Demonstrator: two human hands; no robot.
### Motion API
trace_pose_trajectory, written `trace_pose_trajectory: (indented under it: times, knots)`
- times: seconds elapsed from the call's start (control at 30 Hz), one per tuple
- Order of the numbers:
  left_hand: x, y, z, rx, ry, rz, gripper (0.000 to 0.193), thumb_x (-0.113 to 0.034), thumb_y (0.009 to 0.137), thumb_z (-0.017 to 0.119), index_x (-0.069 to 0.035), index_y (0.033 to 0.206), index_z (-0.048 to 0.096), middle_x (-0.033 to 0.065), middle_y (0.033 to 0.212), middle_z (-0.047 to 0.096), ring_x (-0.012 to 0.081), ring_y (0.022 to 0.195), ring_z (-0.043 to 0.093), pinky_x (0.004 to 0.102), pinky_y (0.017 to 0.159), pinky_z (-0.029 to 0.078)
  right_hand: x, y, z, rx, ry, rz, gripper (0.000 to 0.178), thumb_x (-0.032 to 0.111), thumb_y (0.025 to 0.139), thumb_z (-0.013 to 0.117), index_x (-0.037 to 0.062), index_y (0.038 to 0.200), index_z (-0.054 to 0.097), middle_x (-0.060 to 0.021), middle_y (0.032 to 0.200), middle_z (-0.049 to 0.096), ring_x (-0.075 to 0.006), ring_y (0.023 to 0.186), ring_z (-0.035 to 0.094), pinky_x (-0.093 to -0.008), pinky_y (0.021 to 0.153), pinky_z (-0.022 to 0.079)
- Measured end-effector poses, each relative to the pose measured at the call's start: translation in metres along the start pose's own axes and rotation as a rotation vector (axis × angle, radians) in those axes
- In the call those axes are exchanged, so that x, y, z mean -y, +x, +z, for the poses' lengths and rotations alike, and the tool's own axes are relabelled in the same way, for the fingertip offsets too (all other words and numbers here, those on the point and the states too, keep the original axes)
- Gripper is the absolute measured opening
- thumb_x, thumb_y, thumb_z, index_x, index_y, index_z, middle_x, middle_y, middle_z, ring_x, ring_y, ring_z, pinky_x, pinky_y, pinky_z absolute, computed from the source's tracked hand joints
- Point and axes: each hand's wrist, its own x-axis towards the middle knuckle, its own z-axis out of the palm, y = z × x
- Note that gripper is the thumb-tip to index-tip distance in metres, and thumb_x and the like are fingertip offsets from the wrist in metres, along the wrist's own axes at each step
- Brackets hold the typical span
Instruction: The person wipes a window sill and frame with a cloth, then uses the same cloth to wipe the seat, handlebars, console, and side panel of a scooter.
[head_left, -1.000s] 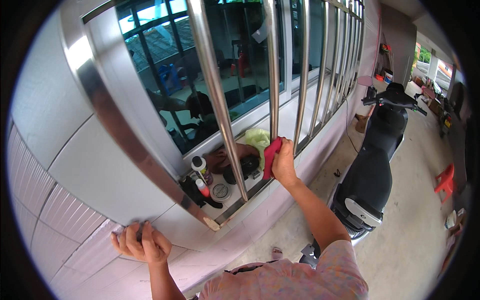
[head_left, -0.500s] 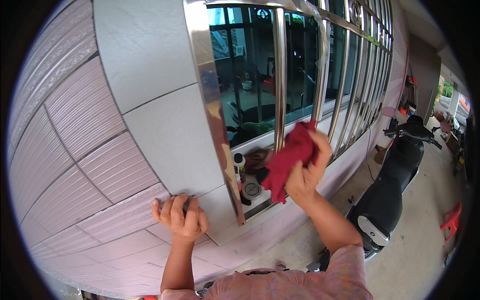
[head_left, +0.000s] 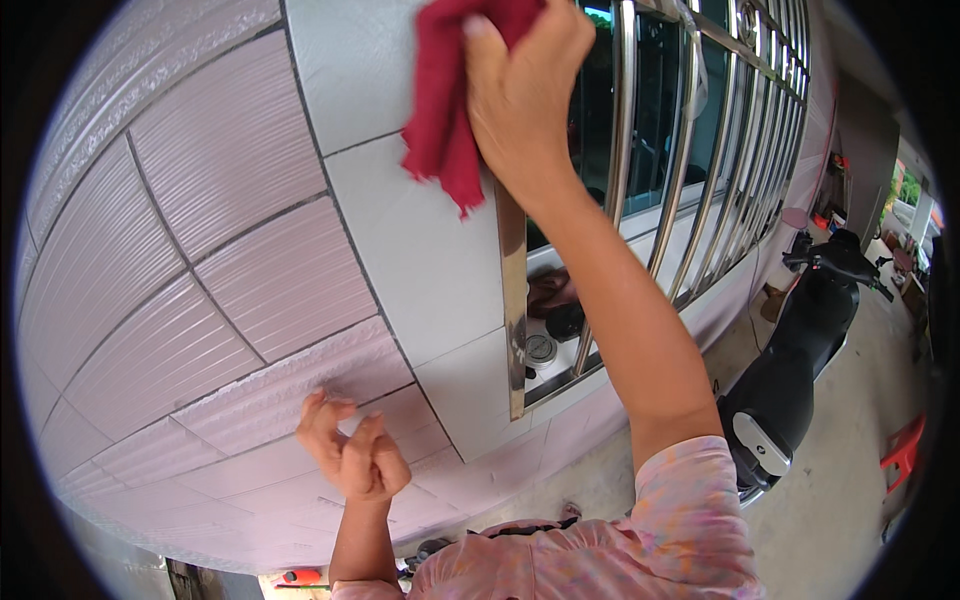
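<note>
A dark red cloth (head_left: pixel 445 110) is bunched in my right hand (head_left: pixel 527 100), raised at the top of the view. It lies over the light grey tiles (head_left: pixel 425 255) beside the window, and its frayed lower end hangs down. The shiny metal window frame (head_left: pixel 514 300) runs just below that hand. My left hand (head_left: pixel 357 450) is lower down, in front of the pink wall tiles (head_left: pixel 265 240). Its fingers are half bent and apart, and nothing shows in them. Whether its fingertips touch the wall I cannot tell.
Metal bars (head_left: pixel 683 150) cover the window on the right. On the sill behind them stand a round lidded tin (head_left: pixel 540 350) and a dark object (head_left: pixel 566 322). A black scooter (head_left: pixel 785 370) is parked to the right, with a red plastic stool (head_left: pixel 903 448) beyond it.
My right hand has carried the cloth up and left, from the window bars to the grey tiles. The left hand has come off the tile edge and its fingers have loosened.
</note>
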Motion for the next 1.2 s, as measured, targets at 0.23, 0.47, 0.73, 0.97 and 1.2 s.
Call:
trace_pose_trajectory:
  times: [0.23, 0.47, 0.73, 0.97, 1.2]
  knots:
    - [0.023, -0.011, -0.007, -0.089, 0.046, -0.055, 0.022, 0.01, 0.061, 0.044, 0.0, 0.077, 0.055, 0.0172, 0.09, 0.047, 0.0256, 0.082, 0.046, 0.0371, 0.073, 0.04, 0.054, -0.172, -0.089, 0.367, 0.154, 0.561, 0.054, 0.003, 0.076, 0.049, -0.0084, 0.123, 0.023, -0.0281, 0.123, 0.025, -0.0421, 0.112, 0.03, -0.0443, 0.098, 0.021]
    - [0.031, -0.014, 0.013, -0.084, 0.207, 0.048, 0.027, 0.007, 0.054, 0.048, -0.003, 0.077, 0.057, 0.0124, 0.089, 0.049, 0.0271, 0.079, 0.045, 0.0377, 0.07, 0.036, 0.107, -0.337, -0.176, 0.632, 0.125, 0.915, 0.063, -0.006, 0.067, 0.047, -0.0091, 0.124, 0.02, -0.0297, 0.125, 0.022, -0.043, 0.113, 0.027, -0.0439, 0.099, 0.021]
    - [0.027, -0.014, 0.016, -0.083, 0.186, 0.038, 0.024, 0.006, 0.055, 0.048, -0.002, 0.076, 0.057, 0.0132, 0.089, 0.049, 0.0264, 0.08, 0.045, 0.0365, 0.07, 0.036, 0.066, -0.213, -0.115, 0.451, 0.095, 0.458, 0.065, 0.013, 0.07, 0.058, -0.0068, 0.124, 0.029, -0.0291, 0.123, 0.025, -0.0428, 0.112, 0.028, -0.0499, 0.097, 0.02]
    - [0.029, -0.015, 0.007, -0.014, 0.227, 0.048, 0.023, 0.006, 0.057, 0.05, -0.001, 0.078, 0.057, 0.0141, 0.092, 0.048, 0.0273, 0.083, 0.044, 0.0364, 0.073, 0.035, 0.037, 0.016, 0.006, 0.109, -0.068, -0.189, 0.063, 0.029, 0.07, 0.061, -0.0012, 0.121, 0.039, -0.0201, 0.119, 0.04, -0.034, 0.112, 0.037, -0.0565, 0.094, 0.022]
    - [0.027, -0.021, -0.025, 0.014, 0.003, -0.127, 0.019, 0.005, 0.066, 0.05, -0.001, 0.083, 0.056, 0.0167, 0.097, 0.048, 0.0279, 0.09, 0.047, 0.0363, 0.076, 0.039, 0.074, -0.009, -0.008, 0.332, 0.022, -0.143, 0.059, 0.035, 0.07, 0.058, 0.0059, 0.12, 0.044, -0.0115, 0.114, 0.045, -0.0286, 0.104, 0.041, -0.0538, 0.091, 0.025]
